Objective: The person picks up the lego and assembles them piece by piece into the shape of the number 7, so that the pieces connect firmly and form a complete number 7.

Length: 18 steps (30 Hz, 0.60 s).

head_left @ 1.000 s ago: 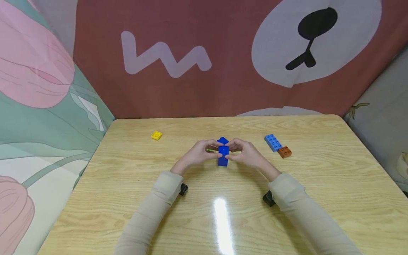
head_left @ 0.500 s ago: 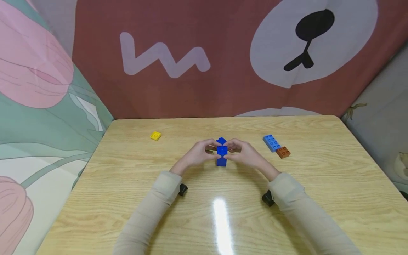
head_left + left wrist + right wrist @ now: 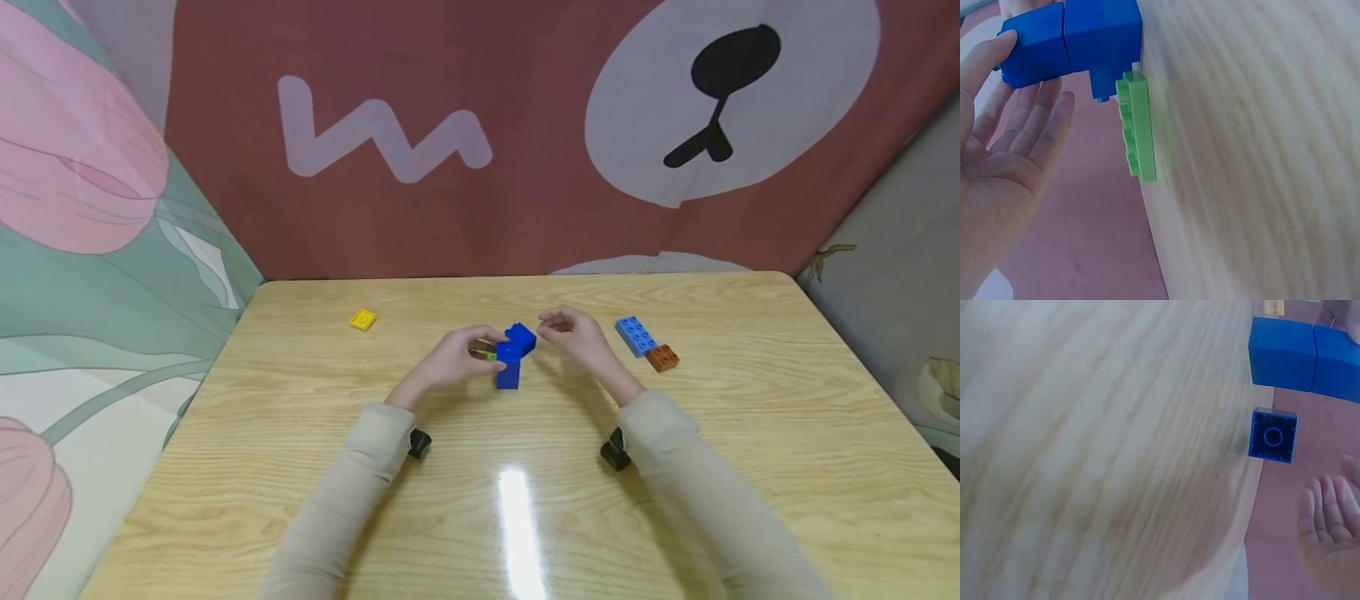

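Left hand on the blue stack, right hand free.
On my feed, the left hand (image 3: 459, 358) has its grip closed down to a pinch, thumb and fingers round the upper block of the two-block blue stack (image 3: 508, 375), upright on the surface (image 3: 442, 508). The right hand (image 3: 576, 333) is off to the other side, fingers loose, grip holding nothing. Near its fingertips I log a loose blue block (image 3: 1272, 436), tipped, hollow underside facing the right wrist camera (whether it touches the stack, I cannot tell). A green brick (image 3: 1137, 128) lies by the left hand; a yellow brick (image 3: 363, 319) sits well apart.
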Motion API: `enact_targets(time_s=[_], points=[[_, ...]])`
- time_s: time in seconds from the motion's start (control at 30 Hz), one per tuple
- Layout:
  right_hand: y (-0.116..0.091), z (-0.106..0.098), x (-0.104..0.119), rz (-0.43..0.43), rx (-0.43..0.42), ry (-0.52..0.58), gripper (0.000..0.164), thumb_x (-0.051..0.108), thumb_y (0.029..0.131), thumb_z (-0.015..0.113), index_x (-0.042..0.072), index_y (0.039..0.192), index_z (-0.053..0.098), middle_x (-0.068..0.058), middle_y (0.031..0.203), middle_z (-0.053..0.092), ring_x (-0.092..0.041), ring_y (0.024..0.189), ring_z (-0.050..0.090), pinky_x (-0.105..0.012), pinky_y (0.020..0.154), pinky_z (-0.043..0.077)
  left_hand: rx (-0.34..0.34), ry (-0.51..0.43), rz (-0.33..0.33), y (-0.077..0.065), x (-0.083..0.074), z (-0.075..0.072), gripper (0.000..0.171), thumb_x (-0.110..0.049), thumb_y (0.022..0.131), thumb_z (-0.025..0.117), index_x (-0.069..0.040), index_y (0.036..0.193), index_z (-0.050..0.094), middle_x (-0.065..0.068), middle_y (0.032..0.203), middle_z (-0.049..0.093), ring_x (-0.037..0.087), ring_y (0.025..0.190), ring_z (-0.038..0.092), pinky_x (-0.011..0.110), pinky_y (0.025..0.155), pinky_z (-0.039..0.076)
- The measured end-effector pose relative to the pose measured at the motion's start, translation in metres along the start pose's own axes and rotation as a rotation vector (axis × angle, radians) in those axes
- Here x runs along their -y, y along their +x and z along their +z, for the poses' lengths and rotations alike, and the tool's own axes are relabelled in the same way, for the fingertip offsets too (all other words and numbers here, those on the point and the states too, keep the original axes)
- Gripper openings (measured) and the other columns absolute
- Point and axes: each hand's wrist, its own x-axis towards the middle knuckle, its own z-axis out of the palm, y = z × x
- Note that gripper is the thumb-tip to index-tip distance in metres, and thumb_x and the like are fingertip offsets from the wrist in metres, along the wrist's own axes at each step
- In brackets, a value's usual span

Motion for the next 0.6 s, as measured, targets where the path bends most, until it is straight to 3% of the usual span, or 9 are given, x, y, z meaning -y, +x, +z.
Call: enact_targets(time_s=[0.33, 0.6], points=[[0.013, 0.012, 0.002, 0.079, -0.002, -0.041, 0.036, 0.017, 0.094, 0.061, -0.003, 0.124, 0.056, -0.024, 0.121, 0.061, -0.036, 0.114, 0.058, -0.045, 0.097, 0.051, 0.005, -0.037, -0.026, -0.002, 0.002, -0.006, 0.040, -0.010, 0.086, 0.071, -0.005, 0.124, 0.061, 0.014, 0.129, 0.060, 0.029, 0.117, 0.061, 0.033, 0.096, 0.054], [0.020, 0.020, -0.003, 0.155, 0.043, -0.062, 0.046, 0.023, 0.092, 0.065, -0.002, 0.128, 0.053, -0.023, 0.123, 0.059, -0.036, 0.117, 0.056, -0.042, 0.093, 0.052, 0.003, -0.047, -0.024, -0.001, 0.003, -0.005, 0.039, -0.011, 0.086, 0.071, -0.005, 0.123, 0.061, 0.014, 0.128, 0.060, 0.029, 0.116, 0.061, 0.032, 0.096, 0.054]])
